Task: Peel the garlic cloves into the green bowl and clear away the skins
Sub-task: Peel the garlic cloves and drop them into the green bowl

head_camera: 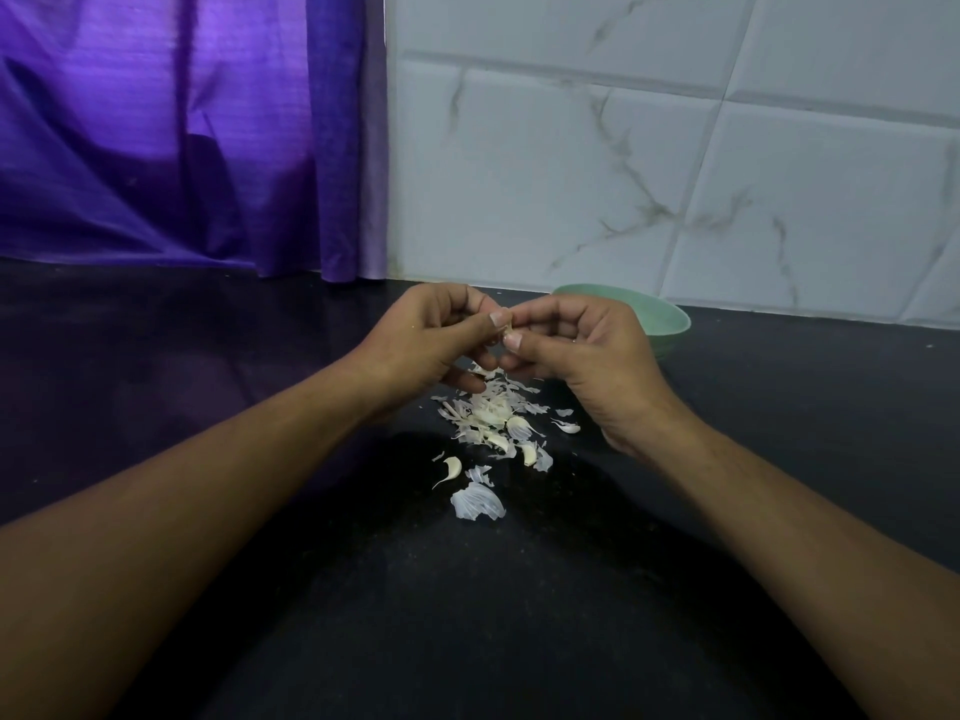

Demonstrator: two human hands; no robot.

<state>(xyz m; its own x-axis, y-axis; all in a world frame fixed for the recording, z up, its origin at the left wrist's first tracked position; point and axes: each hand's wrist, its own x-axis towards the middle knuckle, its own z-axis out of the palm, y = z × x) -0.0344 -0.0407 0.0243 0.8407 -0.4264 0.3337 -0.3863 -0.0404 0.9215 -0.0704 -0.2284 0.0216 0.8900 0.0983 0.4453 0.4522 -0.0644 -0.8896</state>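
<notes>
Above a dark, speckled stone countertop (pixel 311 589), the person's two bare hands meet over a heap of scraps. The left hand (pixel 431 340) has its fingers curled, thumb and forefinger pinching one side of a small pale garlic clove (pixel 508 331). The right hand (pixel 582 356) is curled the same way and pinches the clove's other side, so the clove is held between both thumbs, raised off the counter. How much skin is left on it cannot be told.

Directly below the hands lies a loose pile of thin white papery garlic skins (pixel 488 413), mixed with a few cloves. A curved cream clove with a tail of skin (pixel 453 466) lies apart at the near left of the pile, and a broad ribbed flake of skin (pixel 478 502) sits nearest the person.

The shallow pale-green round bowl (pixel 672 319) stands on the counter just behind the right hand, near the wall of white marble-veined tiles (pixel 675 174); its contents are hidden. A shiny purple curtain (pixel 182 132) hangs at the back left
</notes>
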